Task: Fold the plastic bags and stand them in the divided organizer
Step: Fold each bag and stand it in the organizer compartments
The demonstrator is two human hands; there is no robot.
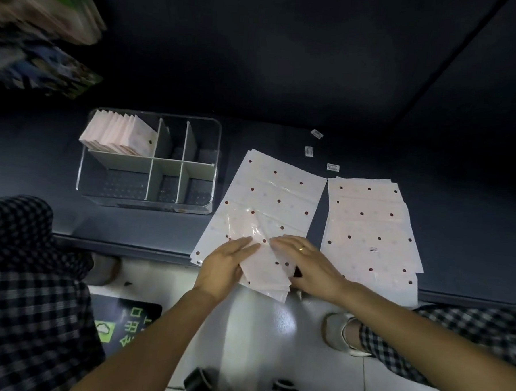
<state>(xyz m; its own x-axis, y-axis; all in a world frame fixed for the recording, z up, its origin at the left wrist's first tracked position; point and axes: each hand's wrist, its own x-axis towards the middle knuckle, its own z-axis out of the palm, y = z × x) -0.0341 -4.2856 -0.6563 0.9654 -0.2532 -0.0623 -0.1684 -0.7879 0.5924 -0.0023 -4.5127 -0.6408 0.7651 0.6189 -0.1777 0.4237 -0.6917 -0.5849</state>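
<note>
A pale pink plastic bag [270, 196] with dark red dots lies flat on the dark shelf, its near end folded up over itself. My left hand [224, 265] and my right hand [308, 265] press flat on that folded part [269, 270] at the shelf's front edge, fingers straight. A ring shows on the right hand. A stack of the same dotted bags [371, 228] lies to the right. The clear divided organizer [214, 151] stands at the left, with several folded bags [121, 136] upright in its back left compartment.
Three small white labels [316, 134] lie on the dark shelf [459, 206] behind the bags. Packaged goods [45, 64] hang at the upper left. Below the shelf edge I see white floor, a green sign [124, 323], checked trousers and shoes.
</note>
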